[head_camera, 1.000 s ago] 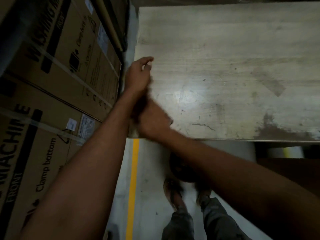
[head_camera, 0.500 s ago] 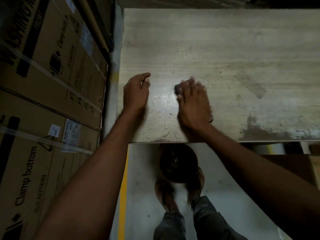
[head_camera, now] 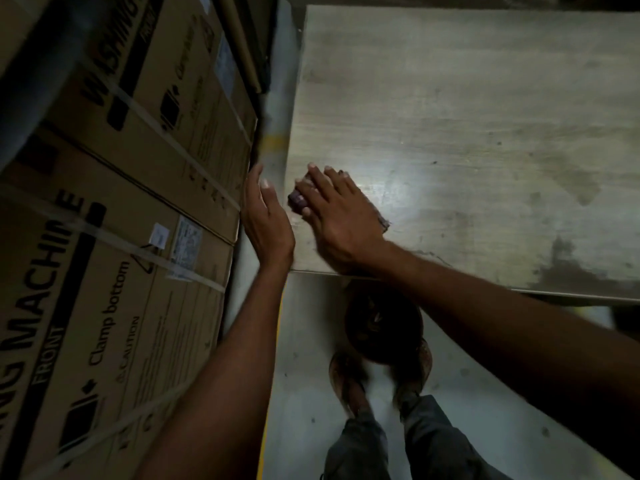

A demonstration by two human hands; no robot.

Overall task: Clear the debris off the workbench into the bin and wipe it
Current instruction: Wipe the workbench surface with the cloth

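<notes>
The pale wooden workbench (head_camera: 467,116) fills the upper right of the head view. My right hand (head_camera: 341,218) lies flat near the bench's front left corner, its straight fingers pressing a small dark cloth (head_camera: 297,199) whose edges show past the fingertips and the wrist. My left hand (head_camera: 266,216) is held upright with straight fingers just off the bench's left edge, beside the cloth, holding nothing. A dark round bin (head_camera: 384,323) stands on the floor under the front edge, partly hidden by my right forearm. Small dark specks dot the bench top.
Stacked cardboard washing-machine boxes (head_camera: 121,202) form a wall close on the left, leaving a narrow gap beside the bench. A dark stain (head_camera: 568,268) marks the front right of the bench. A yellow floor line (head_camera: 268,393) and my feet (head_camera: 346,379) are below.
My right hand has swept the cloth leftwards to the bench's left edge. My left hand has moved off the bench top and now stands upright against that edge.
</notes>
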